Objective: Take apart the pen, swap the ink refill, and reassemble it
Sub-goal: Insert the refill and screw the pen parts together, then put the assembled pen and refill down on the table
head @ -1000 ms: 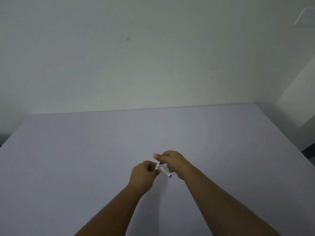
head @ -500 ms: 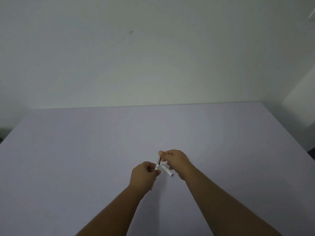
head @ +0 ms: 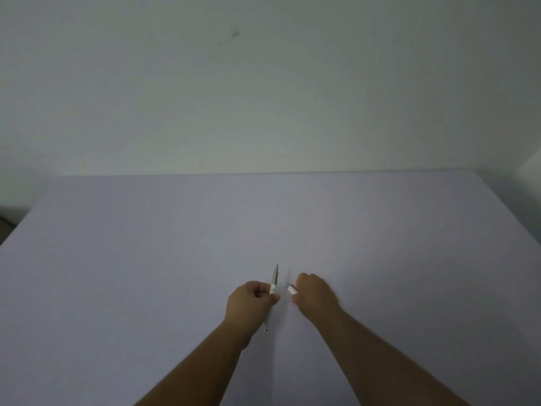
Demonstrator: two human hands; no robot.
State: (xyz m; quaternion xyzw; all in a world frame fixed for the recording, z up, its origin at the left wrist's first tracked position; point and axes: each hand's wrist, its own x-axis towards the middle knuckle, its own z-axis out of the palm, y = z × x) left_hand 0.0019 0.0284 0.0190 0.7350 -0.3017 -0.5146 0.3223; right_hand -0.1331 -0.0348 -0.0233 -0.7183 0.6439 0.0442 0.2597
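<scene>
My left hand point(head: 252, 298) is closed around a slim silver-white pen body point(head: 274, 279). The pen points up and away, its tip at the top, and its lower end sticks out below my fist. My right hand point(head: 314, 294) is a short gap to the right, fingers curled around a small white pen piece point(head: 291, 288) whose end pokes out toward the pen. The two parts are apart and do not touch. Most of the white piece is hidden inside my fingers.
Both hands hover over a wide pale lilac table point(head: 146, 273). Its far edge meets a plain white wall point(head: 263, 98). The table's left and right edges slant outward toward me.
The hands were together on the joined pen parts; now they have separated sideways. The left keeps the long body, the right carries off the short white piece.
</scene>
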